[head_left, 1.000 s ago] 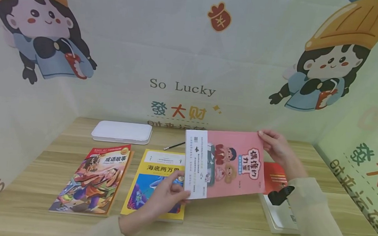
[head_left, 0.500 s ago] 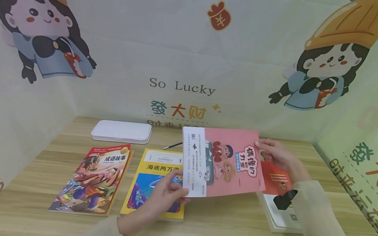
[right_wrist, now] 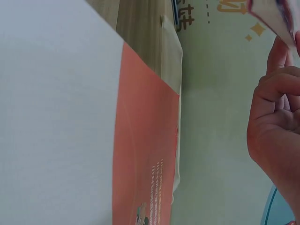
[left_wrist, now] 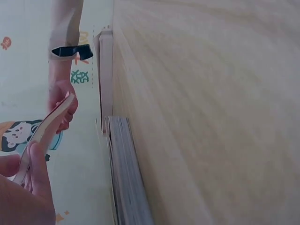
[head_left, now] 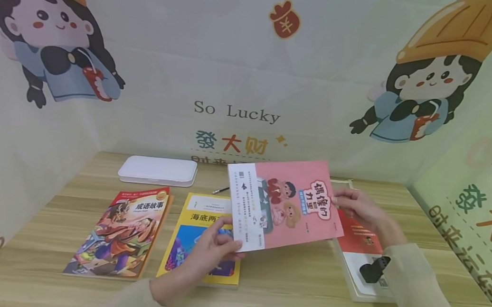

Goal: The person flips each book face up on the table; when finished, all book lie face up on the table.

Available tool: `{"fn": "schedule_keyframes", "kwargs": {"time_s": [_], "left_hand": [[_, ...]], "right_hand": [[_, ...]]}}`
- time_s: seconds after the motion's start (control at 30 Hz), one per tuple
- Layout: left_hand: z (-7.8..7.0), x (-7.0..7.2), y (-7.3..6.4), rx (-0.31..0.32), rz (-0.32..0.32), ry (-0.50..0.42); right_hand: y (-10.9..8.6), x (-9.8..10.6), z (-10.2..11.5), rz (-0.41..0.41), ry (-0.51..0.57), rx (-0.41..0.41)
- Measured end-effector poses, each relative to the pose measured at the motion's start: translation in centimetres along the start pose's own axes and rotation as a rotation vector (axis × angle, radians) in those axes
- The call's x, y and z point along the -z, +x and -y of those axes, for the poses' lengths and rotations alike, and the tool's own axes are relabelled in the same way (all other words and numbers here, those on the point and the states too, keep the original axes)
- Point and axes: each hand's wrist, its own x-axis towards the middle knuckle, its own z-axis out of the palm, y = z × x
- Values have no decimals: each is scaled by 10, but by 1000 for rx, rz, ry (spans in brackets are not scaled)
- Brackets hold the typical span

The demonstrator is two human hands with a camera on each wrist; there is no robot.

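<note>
Out toward the table's (head_left: 288,289) left edge lies a colourful storybook (head_left: 118,232), with a white case (head_left: 157,170) behind it near the back left corner. Next, a yellow book (head_left: 174,262) lies flat, and over it the left hand (head_left: 209,251) pinches the pink book (head_left: 289,209) at its lower left corner, thumb on the cover. A pencil (head_left: 220,190) end peeks out behind. The pink book hangs tilted above the table's middle, the right hand's (head_left: 364,210) fingers gripping its right side, and below, toward the right edge, sits a red-and-white book (head_left: 357,247).
</note>
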Motion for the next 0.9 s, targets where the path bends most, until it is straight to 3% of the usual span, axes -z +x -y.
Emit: {"fn": "schedule_keyframes", "kwargs": {"time_s": [0.13,0.23,0.3,0.67,0.9], "left_hand": [[-1,4,2,13,15,54],[-2,5,3,-14,27,90],[-3,6,5,-24,22,71],[-8,15,19,22,-175,-140],[-10,18,24,29,-206,-76]], "right_hand": [[-1,0,0,14,-28,-6],[-1,1,-2,29,-38,-6],[-1,2,-4,40,-41,4],[2,4,-5,150,-42,2],[5,3,-5,213,-55,12]]}}
